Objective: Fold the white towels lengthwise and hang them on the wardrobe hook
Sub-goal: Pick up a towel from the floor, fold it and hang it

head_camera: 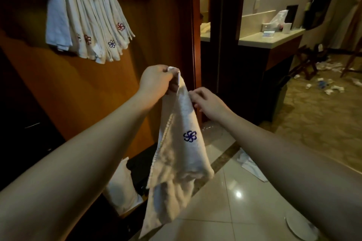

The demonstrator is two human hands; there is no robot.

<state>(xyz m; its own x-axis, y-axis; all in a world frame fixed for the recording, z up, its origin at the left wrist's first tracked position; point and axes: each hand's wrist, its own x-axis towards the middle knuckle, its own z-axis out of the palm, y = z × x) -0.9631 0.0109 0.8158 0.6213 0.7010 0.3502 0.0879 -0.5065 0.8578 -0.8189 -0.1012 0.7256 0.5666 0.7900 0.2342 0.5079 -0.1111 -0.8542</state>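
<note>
While a thick bundle of folded towels (86, 15) is hung high on the brown wardrobe panel (156, 15), draped in many layers with red and blue flower emblems near the lower ends, a single white towel (180, 152) is held up in front of that panel, below and to the right of the bundle. It is gathered narrow at the top and widens downward into loose, creased folds; a blue flower emblem is stitched on its front face and a hemmed edge runs down its left side. Its top corner is pinched in the grip of the left hand (156, 82), fingers curled around the cloth. The right hand (207, 101) is seen just beside the towel's upper right edge, fingers curled against it, though whether the cloth is actually grasped there cannot be told.

Glossy pale floor tiles (235, 201) are spread beneath, with a white plate (299, 227) lying at the lower right. A pale surface (270, 38) stands at the right, carrying a white cup (287, 28) and a plastic bag. Scraps of white litter (333, 89) are scattered over the patterned floor beyond.
</note>
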